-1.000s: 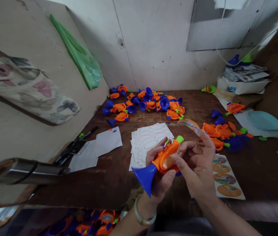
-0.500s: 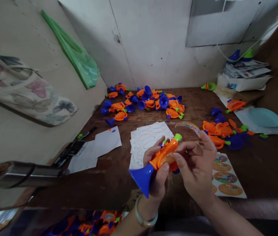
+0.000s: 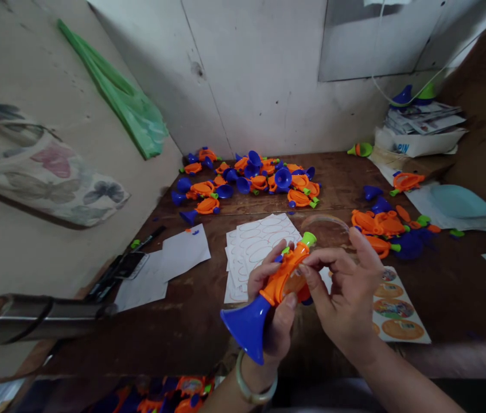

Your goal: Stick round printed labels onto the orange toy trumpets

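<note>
1. orange plastic makes up the body of the toy trumpet, which is held up over the near part of the brown table, just in front of the loose white sheets.
2. the left hand is wrapped around the body from beneath, thumb on the near side and fingers over the far side.
3. on the right hand, thumb and forefinger are drawn together at the toy's side, seemingly on the end of an oval label; the spot is small and dim, so i can't be certain.
4. a second label hangs curved from a raised finger of that hand, clear of the toy.
5. likeliest trouble, to my mind: the first label creasing or sitting askew, should the trumpet roll in its grip or the pinch pull unevenly.
6. the dangling one could curl onto itself or catch on the green mouthpiece, being so near it.
7. as for direction, the blue bell points down and left, towards the person, and the mouthpiece points away and right.
8. the long axis therefore runs on a slant between the two, tilted rather than level.
</note>
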{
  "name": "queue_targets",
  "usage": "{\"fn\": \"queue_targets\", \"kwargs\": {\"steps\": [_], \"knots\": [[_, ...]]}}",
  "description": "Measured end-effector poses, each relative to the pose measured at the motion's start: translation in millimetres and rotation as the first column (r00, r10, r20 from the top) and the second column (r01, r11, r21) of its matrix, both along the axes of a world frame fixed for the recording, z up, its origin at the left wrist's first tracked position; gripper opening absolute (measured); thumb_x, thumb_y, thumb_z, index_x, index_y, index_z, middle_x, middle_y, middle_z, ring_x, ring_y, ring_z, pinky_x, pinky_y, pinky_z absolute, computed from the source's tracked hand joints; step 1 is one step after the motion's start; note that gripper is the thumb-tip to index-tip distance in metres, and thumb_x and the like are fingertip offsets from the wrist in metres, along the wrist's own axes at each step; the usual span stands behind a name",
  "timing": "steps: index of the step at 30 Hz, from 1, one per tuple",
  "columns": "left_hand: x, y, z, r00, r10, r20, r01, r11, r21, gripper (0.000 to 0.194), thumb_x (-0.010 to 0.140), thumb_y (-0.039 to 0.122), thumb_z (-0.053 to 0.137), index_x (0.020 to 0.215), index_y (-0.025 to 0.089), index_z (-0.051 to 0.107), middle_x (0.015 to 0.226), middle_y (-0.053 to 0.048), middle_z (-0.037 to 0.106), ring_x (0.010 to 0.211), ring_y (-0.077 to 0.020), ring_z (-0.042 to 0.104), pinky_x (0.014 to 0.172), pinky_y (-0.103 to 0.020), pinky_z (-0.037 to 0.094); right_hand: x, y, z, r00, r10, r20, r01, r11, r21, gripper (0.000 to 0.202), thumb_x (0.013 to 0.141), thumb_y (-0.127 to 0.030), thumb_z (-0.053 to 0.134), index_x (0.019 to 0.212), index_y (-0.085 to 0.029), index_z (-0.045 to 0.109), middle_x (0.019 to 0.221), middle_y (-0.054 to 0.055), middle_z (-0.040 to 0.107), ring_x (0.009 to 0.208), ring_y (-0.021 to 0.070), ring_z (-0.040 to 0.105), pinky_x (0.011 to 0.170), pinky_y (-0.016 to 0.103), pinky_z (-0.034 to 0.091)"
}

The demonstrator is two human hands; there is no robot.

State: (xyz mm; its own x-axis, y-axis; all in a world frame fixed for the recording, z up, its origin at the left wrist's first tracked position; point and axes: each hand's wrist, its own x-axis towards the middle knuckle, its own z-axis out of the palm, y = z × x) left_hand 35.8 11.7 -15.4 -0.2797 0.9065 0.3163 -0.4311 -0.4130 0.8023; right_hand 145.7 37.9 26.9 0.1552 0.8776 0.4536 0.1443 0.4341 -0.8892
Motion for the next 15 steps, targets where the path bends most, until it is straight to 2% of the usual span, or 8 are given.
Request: {"fn": "queue_targets", "kwargs": {"steps": [4,6,7,9,10,11,13,15], "knots": [[0,1,-0.5,1.0,0.002,-0.015,-0.001,0.999,0.041,0.033,0.099,0.032,0.08,0.129,0.041,0.071,0.159,-0.001,0.067,0.145,-0.0309,0.066,0.119,-0.048,0.056,-1,2,3.4,0.977,-0.081,0.196,0.049,0.985,0.164,0.021,0.094,-0.013,0.074,0.098,-0.033,0.069,0.083,-0.003,0.073,0.074,0.023,0.07,0.113,0.066,0.051],[-2,1,0.1,1.0,0.006,-0.012,-0.005,0.999,0.044,0.032,0.099,0.033,0.08,0.129,0.04,0.072,0.159,-0.002,0.067,0.146,-0.0321,0.065,0.119,-0.05,0.056,2,7,1.6,0.966,-0.151,0.208,0.103,0.969,0.223,0.026,0.092,-0.02,0.082,0.111,-0.034,0.072,0.103,0.003,0.076,0.095,0.0294,0.073,0.112,0.066,0.051],[-4,1,0.8,1.0,0.002,-0.002,-0.001,0.999,0.033,0.033,0.098,0.034,0.081,0.129,0.04,0.071,0.158,-0.003,0.068,0.146,-0.0328,0.066,0.119,-0.051,0.055,4,11,-0.4,0.96,-0.207,0.19,0.157,0.956,0.246,0.042,0.088,-0.026,0.088,0.125,-0.034,0.069,0.121,0.007,0.075,0.114,0.0347,0.071,0.112,0.067,0.051],[-8,1,3.1,0.999,-0.022,0.041,0.022,1.0,-0.002,0.037,0.094,0.038,0.085,0.128,0.039,0.071,0.156,-0.004,0.07,0.143,-0.0342,0.068,0.118,-0.054,0.056,9,18,-5.6,0.949,-0.292,0.118,0.259,0.937,0.233,0.082,0.082,-0.037,0.096,0.152,-0.035,0.053,0.16,0.014,0.055,0.151,0.0413,0.051,0.116,0.068,0.048],[-10,2,4.5,0.997,-0.042,0.07,0.044,0.999,-0.028,0.04,0.092,0.04,0.087,0.128,0.04,0.071,0.155,-0.004,0.071,0.141,-0.0343,0.069,0.117,-0.054,0.058,12,20,-8.0,0.953,-0.296,0.068,0.279,0.941,0.19,0.093,0.083,-0.042,0.095,0.16,-0.036,0.044,0.171,0.014,0.043,0.16,0.0408,0.041,0.118,0.067,0.046],[-11,3,6.0,0.993,-0.063,0.101,0.068,0.996,-0.051,0.042,0.09,0.041,0.089,0.128,0.041,0.071,0.154,-0.004,0.071,0.139,-0.034,0.07,0.114,-0.053,0.06,13,22,-10.1,0.967,-0.254,0.009,0.251,0.96,0.124,0.094,0.086,-0.047,0.092,0.163,-0.037,0.039,0.175,0.014,0.038,0.163,0.0389,0.038,0.12,0.065,0.047],[-13,5,8.1,0.983,-0.102,0.15,0.115,0.99,-0.079,0.044,0.088,0.043,0.09,0.127,0.042,0.071,0.152,-0.002,0.073,0.138,-0.0333,0.071,0.11,-0.05,0.063,14,22,-12.0,0.99,-0.016,-0.142,0.009,0.999,-0.053,0.086,0.094,-0.054,0.084,0.164,-0.039,0.037,0.169,0.014,0.049,0.156,0.0344,0.052,0.117,0.06,0.053],[-13,6,7.6,0.977,-0.12,0.174,0.138,0.986,-0.096,0.044,0.088,0.045,0.089,0.129,0.041,0.072,0.152,-0.002,0.073,0.14,-0.0337,0.07,0.112,-0.05,0.062,11,18,-10.5,0.921,0.236,-0.31,-0.302,0.935,-0.186,0.082,0.096,-0.053,0.083,0.163,-0.039,0.038,0.147,0.012,0.07,0.135,0.0303,0.07,0.108,0.055,0.062]]}}
